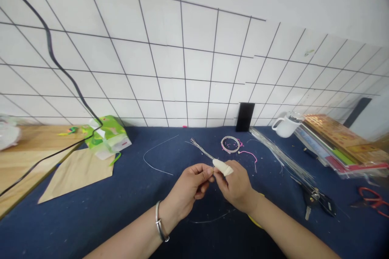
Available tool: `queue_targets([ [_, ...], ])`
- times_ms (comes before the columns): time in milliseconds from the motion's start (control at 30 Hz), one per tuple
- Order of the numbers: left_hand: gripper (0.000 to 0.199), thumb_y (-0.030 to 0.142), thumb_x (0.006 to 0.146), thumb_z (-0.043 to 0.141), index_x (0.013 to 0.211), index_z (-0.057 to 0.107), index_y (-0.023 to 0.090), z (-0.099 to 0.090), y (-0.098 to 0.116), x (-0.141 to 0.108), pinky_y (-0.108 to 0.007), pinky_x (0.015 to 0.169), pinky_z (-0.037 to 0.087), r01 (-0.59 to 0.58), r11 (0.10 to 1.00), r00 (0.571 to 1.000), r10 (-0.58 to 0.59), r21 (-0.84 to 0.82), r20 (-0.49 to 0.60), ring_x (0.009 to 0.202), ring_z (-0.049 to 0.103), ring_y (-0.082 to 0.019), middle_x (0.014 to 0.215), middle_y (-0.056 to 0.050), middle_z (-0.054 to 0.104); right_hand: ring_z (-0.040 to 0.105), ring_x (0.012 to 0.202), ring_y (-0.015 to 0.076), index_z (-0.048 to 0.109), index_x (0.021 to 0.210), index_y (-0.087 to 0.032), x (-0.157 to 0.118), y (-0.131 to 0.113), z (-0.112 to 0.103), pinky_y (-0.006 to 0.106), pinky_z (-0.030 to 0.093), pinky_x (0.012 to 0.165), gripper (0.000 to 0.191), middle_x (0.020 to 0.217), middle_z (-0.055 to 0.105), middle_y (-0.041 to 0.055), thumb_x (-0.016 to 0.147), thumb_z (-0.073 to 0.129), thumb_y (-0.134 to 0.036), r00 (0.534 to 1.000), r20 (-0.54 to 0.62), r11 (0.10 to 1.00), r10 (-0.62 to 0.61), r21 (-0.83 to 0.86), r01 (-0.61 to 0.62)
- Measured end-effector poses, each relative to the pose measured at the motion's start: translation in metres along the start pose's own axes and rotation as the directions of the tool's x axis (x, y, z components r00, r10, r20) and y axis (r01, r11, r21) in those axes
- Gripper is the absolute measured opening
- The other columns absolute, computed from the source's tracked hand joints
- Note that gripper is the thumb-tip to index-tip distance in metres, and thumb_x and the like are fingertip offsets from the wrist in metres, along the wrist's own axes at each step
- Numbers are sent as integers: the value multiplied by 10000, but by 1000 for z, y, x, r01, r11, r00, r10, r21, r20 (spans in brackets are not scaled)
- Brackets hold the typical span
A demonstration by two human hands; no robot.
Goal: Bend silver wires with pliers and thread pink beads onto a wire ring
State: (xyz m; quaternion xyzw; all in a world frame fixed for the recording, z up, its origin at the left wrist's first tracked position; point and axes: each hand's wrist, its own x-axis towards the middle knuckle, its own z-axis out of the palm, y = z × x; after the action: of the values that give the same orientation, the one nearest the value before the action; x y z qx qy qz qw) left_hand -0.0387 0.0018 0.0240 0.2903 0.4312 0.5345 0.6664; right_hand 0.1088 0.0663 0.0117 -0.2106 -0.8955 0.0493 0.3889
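My left hand [193,184] is closed in a pinch, its thumb and index fingertip touching the fingers of my right hand. What lies between those fingertips is too small to make out. My right hand [238,188] is closed around a bundle of thin metal wires [203,149], whose free ends fan out up and to the left. A cream cover [222,167], apparently over the right index finger, hides part of the bundle. Beyond the hands lies a coiled ring [230,145] with small pink beads and pink thread. A single loose wire [152,166] curves on the blue tabletop to the left.
Long straight wires [281,156] lie at right, near keys [310,202] and red-handled scissors [372,200]. A white mug [285,125] and stacked books [340,141] stand farther back. A black slab [245,117] leans on the tiled wall. At left are a green packet [107,133] and wooden board [39,141].
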Motion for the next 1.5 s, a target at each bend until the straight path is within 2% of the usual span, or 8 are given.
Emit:
queue_targets([
  [133, 185, 302, 768, 593, 746, 522, 133, -3, -4, 1, -172, 380, 119, -3, 998, 1000, 2, -68, -8, 451, 309, -19, 679, 11, 485, 551, 736, 189, 495, 1068, -167, 1, 1, 0, 353, 456, 653, 291, 816, 620, 79, 789, 530, -93, 992, -69, 994, -107, -26, 105],
  [433, 205, 318, 764, 597, 716, 509, 139, -7, -6, 5, -171, 377, 120, -18, 999, 1000, 17, -50, -16, 431, 304, -16, 623, 32, 452, 558, 763, 150, 523, 1057, -190, 5, -3, -2, 286, 472, 687, 260, 822, 609, 33, 801, 550, -154, 990, 12, 981, 142, 133, -142],
  [700, 223, 329, 739, 616, 690, 512, 139, -9, -11, 9, -167, 367, 127, 27, 999, 998, -30, -39, -58, 423, 333, -25, 622, 15, 494, 511, 705, 173, 538, 850, -164, 3, 0, 2, 316, 446, 641, 80, 758, 563, 57, 821, 478, -120, 995, 100, 1000, 4, -2, -4],
  [900, 235, 359, 749, 599, 714, 537, 135, -6, -6, 8, -167, 374, 146, 11, 1000, 999, -12, -20, -33, 420, 325, -24, 634, 12, 501, 524, 800, 176, 519, 1032, -183, 2, -2, 5, 334, 453, 717, 242, 842, 574, 56, 798, 494, -126, 993, 11, 978, 116, 174, -116],
  [1000, 248, 372, 749, 594, 713, 540, 133, -5, -1, 4, -170, 377, 147, -13, 999, 1000, 14, 40, -22, 411, 309, -21, 639, 11, 506, 533, 748, 149, 520, 1046, -212, 6, -1, 4, 310, 453, 706, 264, 806, 565, 21, 786, 520, -168, 938, 74, 834, 337, 439, -335],
  [1100, 257, 387, 758, 580, 725, 553, 134, -5, 4, 0, -175, 384, 160, -80, 981, 995, 89, 174, -42, 415, 312, -29, 610, 17, 491, 505, 657, 117, 496, 1048, -214, 11, 5, 2, 274, 444, 648, 282, 738, 514, -11, 772, 550, -195, 827, 244, 438, 506, 753, -490],
  [1233, 245, 386, 777, 551, 731, 571, 146, -3, 10, -7, -175, 407, 199, -121, 923, 990, 141, 366, -30, 431, 341, -51, 520, 38, 438, 457, 626, 111, 489, 1019, -211, 12, 16, 3, 270, 429, 622, 279, 706, 436, -17, 756, 579, -239, 771, 368, 21, 520, 897, -442],
  [1500, 235, 361, 806, 503, 705, 572, 161, 4, 13, -14, -179, 453, 301, -201, 796, 974, 226, 571, 27, 446, 393, -68, 500, 46, 429, 441, 627, 119, 493, 993, -249, 8, 15, 4, 275, 415, 605, 328, 701, 424, -22, 702, 637, -299, 803, 411, -90, 432, 906, -415],
])
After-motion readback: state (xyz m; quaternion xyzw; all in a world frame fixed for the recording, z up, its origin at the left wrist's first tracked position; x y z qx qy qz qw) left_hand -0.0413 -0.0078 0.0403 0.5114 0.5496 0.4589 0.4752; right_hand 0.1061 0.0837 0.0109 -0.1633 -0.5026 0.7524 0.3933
